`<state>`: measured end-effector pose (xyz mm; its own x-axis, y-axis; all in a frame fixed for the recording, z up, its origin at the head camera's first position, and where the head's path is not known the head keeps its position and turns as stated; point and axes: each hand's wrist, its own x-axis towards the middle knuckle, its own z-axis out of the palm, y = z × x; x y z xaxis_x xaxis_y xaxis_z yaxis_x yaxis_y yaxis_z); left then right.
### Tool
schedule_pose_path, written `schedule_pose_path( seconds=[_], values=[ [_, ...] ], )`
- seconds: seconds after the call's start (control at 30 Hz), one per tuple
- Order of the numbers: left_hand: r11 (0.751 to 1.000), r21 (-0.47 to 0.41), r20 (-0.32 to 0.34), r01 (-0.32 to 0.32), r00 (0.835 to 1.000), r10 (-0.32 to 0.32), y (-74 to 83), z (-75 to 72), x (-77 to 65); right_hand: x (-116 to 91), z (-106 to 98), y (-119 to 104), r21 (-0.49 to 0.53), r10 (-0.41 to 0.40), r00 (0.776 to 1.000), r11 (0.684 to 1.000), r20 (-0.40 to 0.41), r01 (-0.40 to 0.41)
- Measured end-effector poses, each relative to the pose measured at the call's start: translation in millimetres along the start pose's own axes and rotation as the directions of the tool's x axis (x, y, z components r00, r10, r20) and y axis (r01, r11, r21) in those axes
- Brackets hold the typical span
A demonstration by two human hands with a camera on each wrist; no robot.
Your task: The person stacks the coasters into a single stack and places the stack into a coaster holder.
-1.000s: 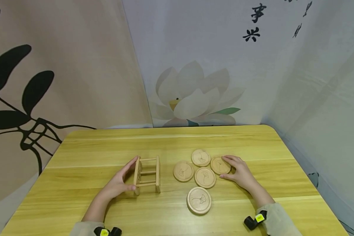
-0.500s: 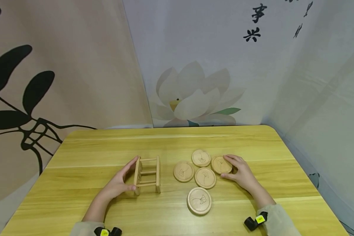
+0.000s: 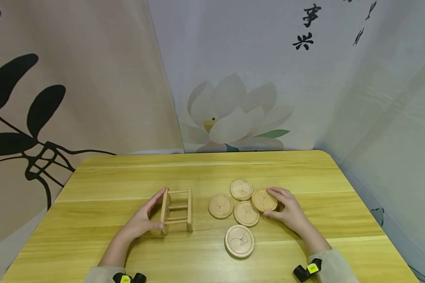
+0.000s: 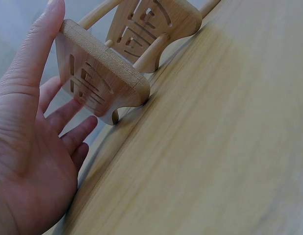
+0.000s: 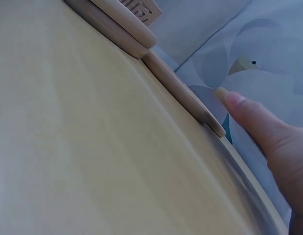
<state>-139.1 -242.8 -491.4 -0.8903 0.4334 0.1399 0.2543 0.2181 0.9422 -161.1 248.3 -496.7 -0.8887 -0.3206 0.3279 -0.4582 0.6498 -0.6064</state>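
Note:
My left hand [image 3: 141,220] holds the left end panel of a small wooden coaster rack [image 3: 189,208], thumb at the near edge and fingers at the far edge. In the left wrist view, cut-out patterns mark the rack's panels [image 4: 92,78]. With thumb and fingertips, my right hand [image 3: 287,206] pinches a round wooden coaster [image 3: 264,201] by its right side. That coaster overlaps the rim of a neighbouring coaster [image 3: 246,214] in the head view. The right wrist view shows the thumb [image 5: 259,120] of this hand, while its fingers are out of sight.
More ginkgo-leaf coasters lie between the hands: one at the back [image 3: 241,190], one on the left [image 3: 220,206], and a thicker-looking one in front [image 3: 239,240]. All are on a wooden table [image 3: 127,173] with a printed curtain [image 3: 233,59] behind it.
My right hand has shifted the pinched coaster slightly left and toward me, so it now overlaps its neighbour. The left hand and the rack have stayed in place.

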Motion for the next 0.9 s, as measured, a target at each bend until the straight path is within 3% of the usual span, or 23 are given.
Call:
schedule_pose_path(
  seconds=[0.53, 0.9],
  values=[
    [1.000, 0.001, 0.005, -0.007, 1.000, 0.007, -0.2, 0.5, 0.6, -11, 14, -19, 0.065, -0.085, 0.996, 0.994, -0.013, 0.086],
    [1.000, -0.005, 0.006, -0.016, 1.000, 0.016, -1.9, 0.1, 0.7, -18, 22, -32, 0.119, -0.087, 0.996, 0.989, 0.008, 0.085]
  ],
)
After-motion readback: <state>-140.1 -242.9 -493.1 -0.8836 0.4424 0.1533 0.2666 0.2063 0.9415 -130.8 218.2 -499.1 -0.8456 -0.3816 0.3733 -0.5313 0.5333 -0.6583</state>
